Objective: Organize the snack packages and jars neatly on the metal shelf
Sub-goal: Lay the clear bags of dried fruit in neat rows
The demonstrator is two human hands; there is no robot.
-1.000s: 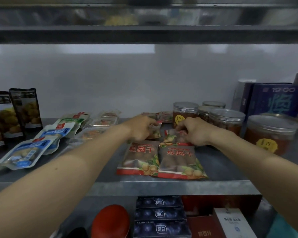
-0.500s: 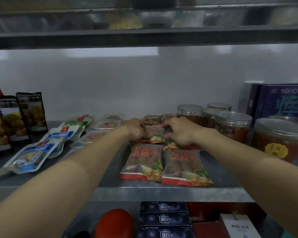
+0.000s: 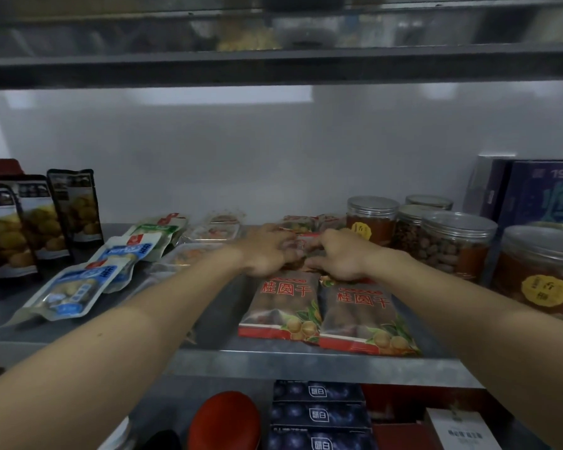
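Observation:
Two red-and-brown longan packets lie flat side by side at the front of the metal shelf (image 3: 306,363): the left packet (image 3: 281,306) and the right packet (image 3: 363,315). Just behind them my left hand (image 3: 267,251) and my right hand (image 3: 337,258) both rest fingers-down on a second row of the same packets (image 3: 301,243), mostly hidden under the hands. More such packets (image 3: 298,222) lie further back. Clear jars with silver lids stand on the right: a back jar (image 3: 371,219), a peanut jar (image 3: 454,245) and a front jar (image 3: 540,271).
Blue-and-white pouches (image 3: 75,284) and clear trays (image 3: 215,230) lie left of centre. Dark upright pouches (image 3: 69,206) stand at far left. Blue boxes (image 3: 540,190) stand at back right. An upper shelf (image 3: 273,64) hangs overhead. Below are dark boxes (image 3: 317,414) and a red lid (image 3: 225,420).
Both hands have stayed on the second-row packets, drawing closer together. The view has shifted slightly, so the shelf sits lower in frame.

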